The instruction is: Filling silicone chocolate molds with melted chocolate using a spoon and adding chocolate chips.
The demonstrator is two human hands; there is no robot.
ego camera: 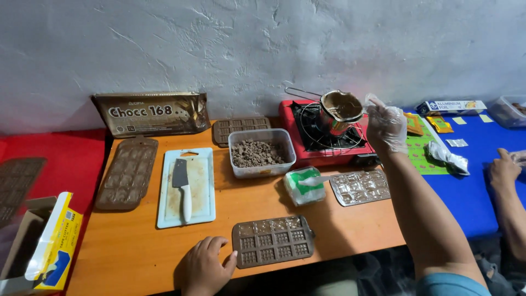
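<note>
The brown, flexible-looking chocolate bar mould with small rectangular cells [273, 240] lies flat near the front edge of the orange wooden counter [126, 246], some of its back cells glossy and seemingly filled. It looks light but floppy, so I would judge it safer lifted by two opposite edges and kept level, since a one-sided lift would likely bend it and spill whatever is wet inside. The bare left hand [205, 268] rests just beside its left edge, fingers curled loosely, its grip on nothing. The right hand in a thin clear plastic glove [386, 127] is raised by the small steel pot of melted chocolate [341, 111]; its fingers are pinched around something pale and slim, though I cannot tell what. The pot sits tilted on the red portable gas stove [323, 137] and is probably hot and slippery, so its wire handle is the place to hold. Nearby stand a clear tub of chocolate chunks [260, 152], a clear plastic mould [360, 187] and a white cutting board with a cleaver [186, 186]. Another person's hand [504, 170] rests on the blue cloth at right.
</note>
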